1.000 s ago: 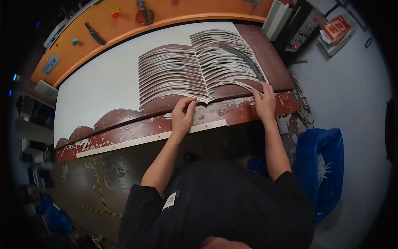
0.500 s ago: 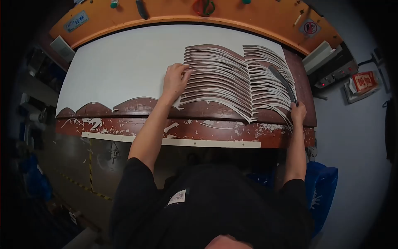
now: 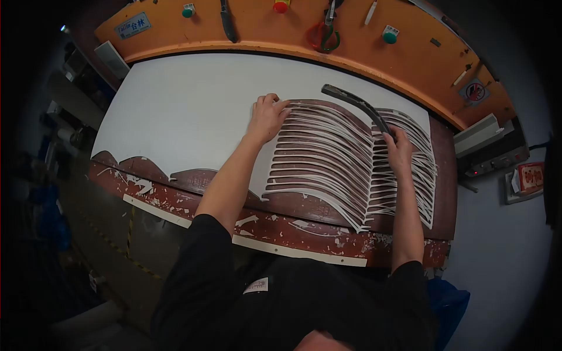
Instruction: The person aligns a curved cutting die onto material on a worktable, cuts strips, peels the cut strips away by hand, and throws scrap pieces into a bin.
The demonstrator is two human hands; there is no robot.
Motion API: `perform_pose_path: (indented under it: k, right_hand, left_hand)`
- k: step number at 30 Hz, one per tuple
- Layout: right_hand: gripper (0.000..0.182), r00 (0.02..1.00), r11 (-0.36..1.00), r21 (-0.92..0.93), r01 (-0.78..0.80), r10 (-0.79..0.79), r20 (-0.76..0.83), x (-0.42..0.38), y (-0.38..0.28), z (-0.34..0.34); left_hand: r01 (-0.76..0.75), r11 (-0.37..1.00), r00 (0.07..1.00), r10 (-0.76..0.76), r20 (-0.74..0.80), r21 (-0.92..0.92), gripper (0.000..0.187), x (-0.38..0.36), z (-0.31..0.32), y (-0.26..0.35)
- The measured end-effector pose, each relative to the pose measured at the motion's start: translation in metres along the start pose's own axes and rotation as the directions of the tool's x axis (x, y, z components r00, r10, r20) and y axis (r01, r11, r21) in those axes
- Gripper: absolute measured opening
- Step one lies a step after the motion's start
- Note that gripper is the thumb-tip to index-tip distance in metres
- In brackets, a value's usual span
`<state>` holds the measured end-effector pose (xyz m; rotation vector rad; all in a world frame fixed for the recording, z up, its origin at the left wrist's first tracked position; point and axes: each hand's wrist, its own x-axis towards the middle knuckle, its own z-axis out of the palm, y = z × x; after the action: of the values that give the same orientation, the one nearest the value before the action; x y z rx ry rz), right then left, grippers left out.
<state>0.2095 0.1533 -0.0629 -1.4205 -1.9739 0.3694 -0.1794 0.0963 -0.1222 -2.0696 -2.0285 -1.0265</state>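
My right hand [image 3: 400, 153] grips the near end of a dark, curved cutting die [image 3: 355, 104], whose far end reaches over the white sheet. The sheet [image 3: 193, 105] lies on a brown cutting board [image 3: 443, 193]. Thin white curved strips [image 3: 322, 157] form two columns with brown gaps between them. At the upper left corner of the left column rests my left hand [image 3: 267, 121], fingers apart and touching the sheet's edge. Scalloped cut-outs run along the sheet's near edge.
An orange machine beam [image 3: 257, 29] spans the back, with scissors [image 3: 323, 36], a knife [image 3: 228, 22] and push buttons on it. White scraps [image 3: 140, 186] litter the board's front ledge. A control box [image 3: 497, 153] stands at the right.
My right hand has lifted the die up and leftward from the right column toward the gap between columns. My left hand has moved to the upper corner of the strips. The view has tilted.
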Motion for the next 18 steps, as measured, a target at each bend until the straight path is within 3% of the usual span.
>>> perform_pose_path:
  k: [5, 12, 15, 18]
  right_hand:
    - [0.032, 0.982, 0.989, -0.020, 0.150, -0.146, 0.121, 0.056, -0.013, 0.059]
    - [0.032, 0.943, 0.962, -0.048, 0.268, -0.252, 0.217, 0.082, -0.010, 0.084]
    - [0.032, 0.948, 0.963, -0.053, 0.263, -0.248, 0.197, 0.078, -0.010, 0.084]
    - [0.034, 0.958, 0.958, -0.104, 0.267, -0.252, 0.135, 0.066, -0.015, 0.074]
  left_hand:
    - [0.020, 1.000, 1.000, -0.020, 0.004, -0.021, 0.028, 0.000, -0.006, 0.003]
    - [0.008, 0.992, 0.999, -0.014, -0.044, -0.129, 0.024, 0.005, -0.001, -0.008]
    - [0.147, 0.964, 0.982, -0.169, -0.085, -0.221, 0.019, 0.015, 0.005, -0.010]
    - [0.131, 0.979, 0.981, -0.151, -0.124, -0.159, 0.019, 0.028, 0.013, -0.008]
